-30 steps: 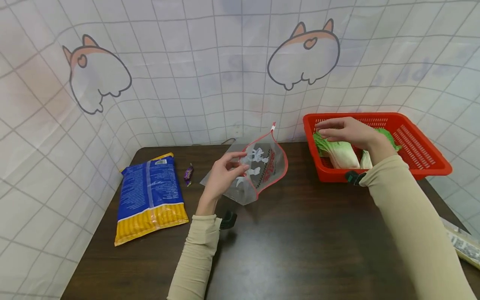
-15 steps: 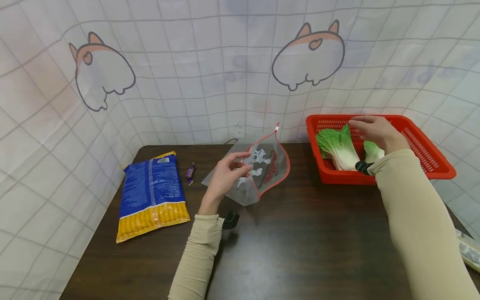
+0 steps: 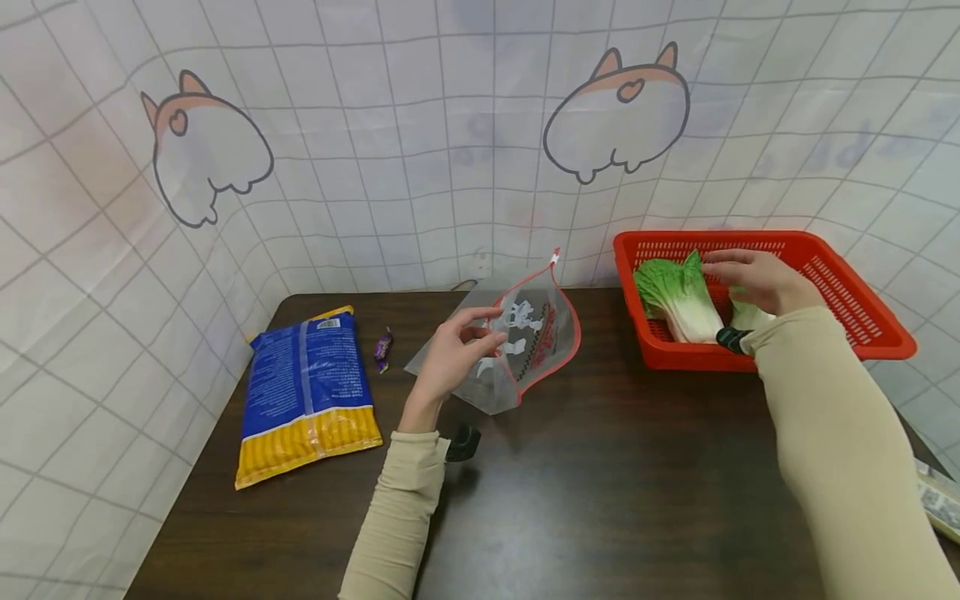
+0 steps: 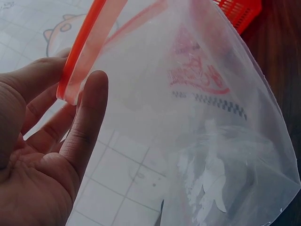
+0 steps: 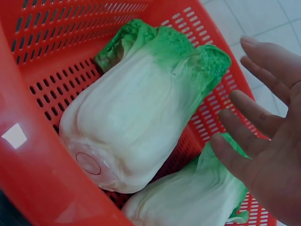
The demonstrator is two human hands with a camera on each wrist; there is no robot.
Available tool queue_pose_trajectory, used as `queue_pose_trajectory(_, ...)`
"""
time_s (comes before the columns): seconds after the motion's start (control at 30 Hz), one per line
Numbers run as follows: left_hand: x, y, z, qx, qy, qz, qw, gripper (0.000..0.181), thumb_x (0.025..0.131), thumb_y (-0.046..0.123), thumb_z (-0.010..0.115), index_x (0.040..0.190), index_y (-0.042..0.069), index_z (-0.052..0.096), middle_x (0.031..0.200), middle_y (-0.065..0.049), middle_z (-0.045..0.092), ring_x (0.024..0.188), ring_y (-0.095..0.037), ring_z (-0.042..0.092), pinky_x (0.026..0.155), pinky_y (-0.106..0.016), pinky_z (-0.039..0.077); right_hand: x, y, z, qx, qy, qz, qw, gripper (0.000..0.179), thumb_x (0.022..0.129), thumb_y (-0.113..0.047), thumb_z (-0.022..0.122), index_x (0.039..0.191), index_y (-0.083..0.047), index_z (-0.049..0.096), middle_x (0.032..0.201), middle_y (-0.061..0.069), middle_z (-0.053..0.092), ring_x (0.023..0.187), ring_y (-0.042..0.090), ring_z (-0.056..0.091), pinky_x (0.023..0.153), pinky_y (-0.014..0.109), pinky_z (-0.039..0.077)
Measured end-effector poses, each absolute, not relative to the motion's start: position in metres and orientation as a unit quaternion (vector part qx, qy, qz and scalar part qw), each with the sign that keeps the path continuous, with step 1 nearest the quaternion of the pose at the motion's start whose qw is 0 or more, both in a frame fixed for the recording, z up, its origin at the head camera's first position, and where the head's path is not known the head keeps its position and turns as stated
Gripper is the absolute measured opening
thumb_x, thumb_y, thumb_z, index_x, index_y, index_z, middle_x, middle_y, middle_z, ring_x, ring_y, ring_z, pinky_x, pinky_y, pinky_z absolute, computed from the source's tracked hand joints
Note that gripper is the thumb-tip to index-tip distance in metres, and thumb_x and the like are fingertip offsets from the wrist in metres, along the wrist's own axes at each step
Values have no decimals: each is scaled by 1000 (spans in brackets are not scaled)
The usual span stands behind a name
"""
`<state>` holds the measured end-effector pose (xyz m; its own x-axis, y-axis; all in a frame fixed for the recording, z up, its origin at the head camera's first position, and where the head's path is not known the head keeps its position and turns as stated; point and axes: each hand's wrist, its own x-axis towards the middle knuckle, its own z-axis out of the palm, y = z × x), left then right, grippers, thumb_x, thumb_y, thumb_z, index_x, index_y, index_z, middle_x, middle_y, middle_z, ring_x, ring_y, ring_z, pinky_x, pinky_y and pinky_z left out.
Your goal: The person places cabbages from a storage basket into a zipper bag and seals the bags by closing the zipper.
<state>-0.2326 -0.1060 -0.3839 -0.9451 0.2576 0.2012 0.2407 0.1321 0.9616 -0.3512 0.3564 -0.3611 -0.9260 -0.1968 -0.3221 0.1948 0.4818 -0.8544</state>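
Note:
With thumb and fingers, my left hand point(image 3: 447, 357) pinches the red-trimmed rim of a clear zip bag point(image 3: 546, 354). The bag's mouth gapes toward the right, and white figures and red lettering are printed on it. In the left wrist view, the red zip strip point(image 4: 84, 49) passes between thumb and fingers. My right hand point(image 3: 767, 279) hovers over the red basket point(image 3: 697, 358), fingers spread and holding nothing. Inside lie two napa cabbages: the left one point(image 5: 131, 103) shows whole in the right wrist view, while the right one point(image 5: 188, 197) is partly hidden by the hand.
On the left of the dark table point(image 3: 600, 500) lies a blue and yellow packet point(image 3: 307, 392). A small purple wrapped candy point(image 3: 382, 350) is beside it. A pale printed package point(image 3: 937, 500) shows at the right edge. A grid-patterned cloth point(image 3: 405, 167) hangs behind the table.
My right hand has moved right from above the left cabbage, then slightly lower over the right one. The left hand keeps its hold on the bag. The head view has shifted slightly.

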Motion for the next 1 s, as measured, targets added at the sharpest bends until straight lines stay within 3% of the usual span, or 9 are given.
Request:
queue_pose_trajectory(0.13,-233,-105,-384,168,753,636,8,39,93,8,67,131,3,60,108,-20,62,83,-27,66,78,-35,56,-350,360,-366,-1,828,-522,206,69,99,-38,57,153,-4,31,155,17,25,144,40,17,113,57,20)
queue_pose_trajectory(0.23,-233,-105,-384,168,756,633,10,39,93,9,67,131,4,60,108,-19,62,85,-30,67,78,-34,56,-348,363,-369,9,816,-536,217,59,96,-38,63,146,-12,46,145,9,39,142,38,20,113,56,24)
queue_pose_trajectory(0.37,-232,-106,-384,166,757,632,10,39,93,9,67,131,4,60,108,-20,62,87,-35,66,78,-34,56,-347,364,-372,11,807,-542,234,47,95,-38,64,139,-22,57,143,4,40,139,34,24,112,55,27)
queue_pose_trajectory(0.57,-232,-108,-384,171,751,638,5,39,93,7,66,131,3,60,106,-21,62,86,-38,65,78,-34,56,-348,363,-375,-4,800,-543,255,50,98,-34,60,146,-20,49,159,18,16,141,34,20,112,57,24)
queue_pose_trajectory(1.0,-231,-105,-383,166,750,640,9,38,93,7,66,131,2,60,107,-20,61,82,-32,65,78,-34,57,-350,364,-380,-11,776,-547,315,66,102,-28,53,157,-11,21,161,21,2,146,44,7,113,56,21)
